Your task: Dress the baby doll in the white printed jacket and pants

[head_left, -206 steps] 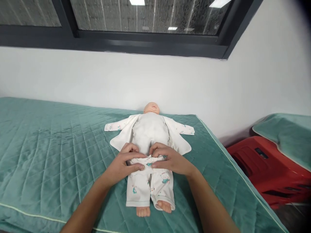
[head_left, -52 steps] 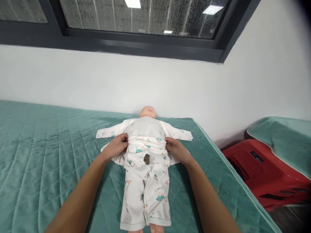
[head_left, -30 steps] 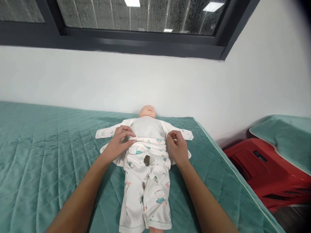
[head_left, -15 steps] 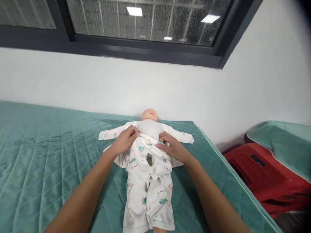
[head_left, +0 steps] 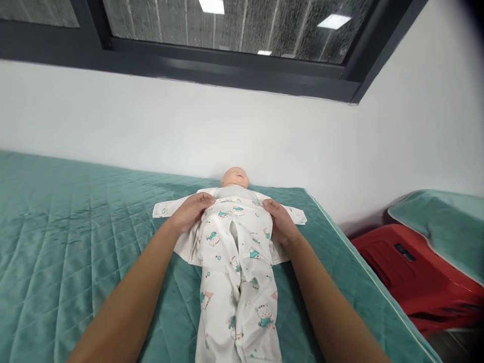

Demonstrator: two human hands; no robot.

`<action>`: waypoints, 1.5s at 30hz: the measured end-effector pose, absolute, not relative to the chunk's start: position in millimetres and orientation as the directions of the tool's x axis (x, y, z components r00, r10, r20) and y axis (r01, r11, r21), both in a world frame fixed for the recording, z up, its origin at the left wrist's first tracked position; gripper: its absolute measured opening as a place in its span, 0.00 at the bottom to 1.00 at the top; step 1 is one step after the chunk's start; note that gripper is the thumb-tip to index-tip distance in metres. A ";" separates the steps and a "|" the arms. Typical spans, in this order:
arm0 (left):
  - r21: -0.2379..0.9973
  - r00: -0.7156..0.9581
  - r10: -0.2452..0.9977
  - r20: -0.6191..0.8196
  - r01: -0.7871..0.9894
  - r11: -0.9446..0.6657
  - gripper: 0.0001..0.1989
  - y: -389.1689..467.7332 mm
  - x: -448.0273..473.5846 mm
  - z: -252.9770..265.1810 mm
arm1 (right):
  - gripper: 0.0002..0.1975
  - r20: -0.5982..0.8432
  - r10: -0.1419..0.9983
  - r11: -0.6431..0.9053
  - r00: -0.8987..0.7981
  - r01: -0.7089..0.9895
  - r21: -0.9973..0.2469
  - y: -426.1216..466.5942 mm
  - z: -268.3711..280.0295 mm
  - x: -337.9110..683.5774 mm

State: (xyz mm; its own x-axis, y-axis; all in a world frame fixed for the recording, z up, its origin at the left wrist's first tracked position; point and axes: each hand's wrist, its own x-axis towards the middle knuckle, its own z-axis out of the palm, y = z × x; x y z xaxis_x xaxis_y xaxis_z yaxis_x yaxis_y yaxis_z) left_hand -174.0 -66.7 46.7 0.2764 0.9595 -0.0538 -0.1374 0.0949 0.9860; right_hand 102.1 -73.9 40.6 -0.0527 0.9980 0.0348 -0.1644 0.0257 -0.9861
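A baby doll [head_left: 236, 177] lies on its back with its head near the wall. White printed baby trousers [head_left: 242, 242] cover its legs and reach up over its belly, with a slit showing at the crotch. My left hand [head_left: 194, 209] pinches the waistband at its left end. At the right end my right hand [head_left: 280, 222] has its fingers closed on the waistband edge, partly hidden by the cloth. Beneath the doll a white printed baby top [head_left: 170, 207] is spread open, its sleeves stretched out to both sides. The doll's grey chest shows above the waistband.
A green quilted cover [head_left: 94, 242] lies under everything, its piped edge running down the right side. Beyond that edge stands a red plastic chair [head_left: 419, 272] with green cloth [head_left: 446, 227] over it. A white wall [head_left: 189, 131] and dark window frame [head_left: 227, 75] rise behind.
The trousers' waistband has moved up the doll's belly and now lies straighter and smoother. My right hand has shifted outward to the right end of the waistband. The view has tilted slightly downward.
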 end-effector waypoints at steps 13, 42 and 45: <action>0.998 0.441 0.897 -0.027 0.063 -0.001 0.12 -83.8 -192.8 51.4 | 0.21 0.070 0.991 0.066 0.117 0.036 -0.997 -80.3 29.0 109.3; 0.934 0.293 0.956 0.030 0.332 -0.132 0.06 -85.5 -178.2 49.6 | 0.03 0.179 0.977 0.043 0.113 0.720 -0.693 -95.4 36.9 105.2; 0.932 0.423 0.906 -0.025 0.338 -0.131 0.05 -91.0 -181.1 57.5 | 0.01 0.129 0.989 0.041 0.066 0.729 -0.683 -95.2 38.0 109.8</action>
State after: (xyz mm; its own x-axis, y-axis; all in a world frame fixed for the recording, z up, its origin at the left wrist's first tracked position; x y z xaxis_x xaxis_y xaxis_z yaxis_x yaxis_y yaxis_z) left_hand -181.1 -91.0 57.5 0.4226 0.9060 -0.0254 0.3375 -0.1313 0.9321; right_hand 109.8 -95.2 38.0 0.0660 0.9894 0.1292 0.7290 0.0406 -0.6833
